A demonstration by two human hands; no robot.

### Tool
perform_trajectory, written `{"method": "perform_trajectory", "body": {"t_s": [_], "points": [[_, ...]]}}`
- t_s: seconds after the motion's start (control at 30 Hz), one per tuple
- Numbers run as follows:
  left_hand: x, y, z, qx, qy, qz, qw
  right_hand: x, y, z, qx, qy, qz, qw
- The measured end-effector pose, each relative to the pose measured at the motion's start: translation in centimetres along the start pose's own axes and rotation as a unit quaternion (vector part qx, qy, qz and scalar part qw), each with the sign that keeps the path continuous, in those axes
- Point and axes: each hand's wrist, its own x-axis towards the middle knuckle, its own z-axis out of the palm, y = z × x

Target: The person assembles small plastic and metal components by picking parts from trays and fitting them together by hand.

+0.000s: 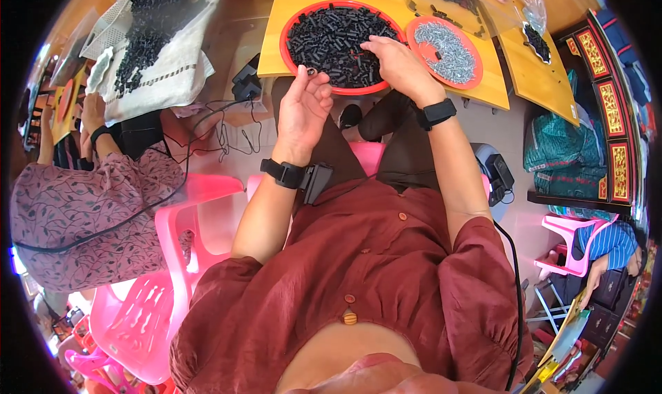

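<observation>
My left hand (304,115) is raised palm up at the near left rim of a round red tray (284,48). Thumb and forefinger pinch a small black plastic piece (312,71), its round end showing. Many short black tube-like pieces (331,39) fill the tray. Over the tray's right side reaches my right hand (403,66), fingers drawn together above the pieces; whatever they hold is hidden. Beside that hand lies a smaller red plate (418,55) heaped with small silver metal parts (448,49), a black piece among them.
Both trays stand on a yellow wooden table (483,92). To the left, another person in a patterned garment (89,215) works at a white cloth (162,84) with black pieces. A pink chair (141,311), cables and a carved cabinet (610,104) stand around.
</observation>
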Motion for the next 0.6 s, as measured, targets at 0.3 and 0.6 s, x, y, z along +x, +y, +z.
{"method": "perform_trajectory", "body": {"t_s": [0.3, 0.6], "points": [[-0.1, 0.0, 0.3, 0.006, 0.007, 0.002, 1.000, 0.5, 1.9, -3.4, 0.087, 0.124, 0.101, 0.983], [-0.1, 0.0, 0.5, 0.006, 0.002, 0.003, 1.000, 3.6, -0.4, -1.1, 0.029, -0.027, 0.034, 0.999]]}}
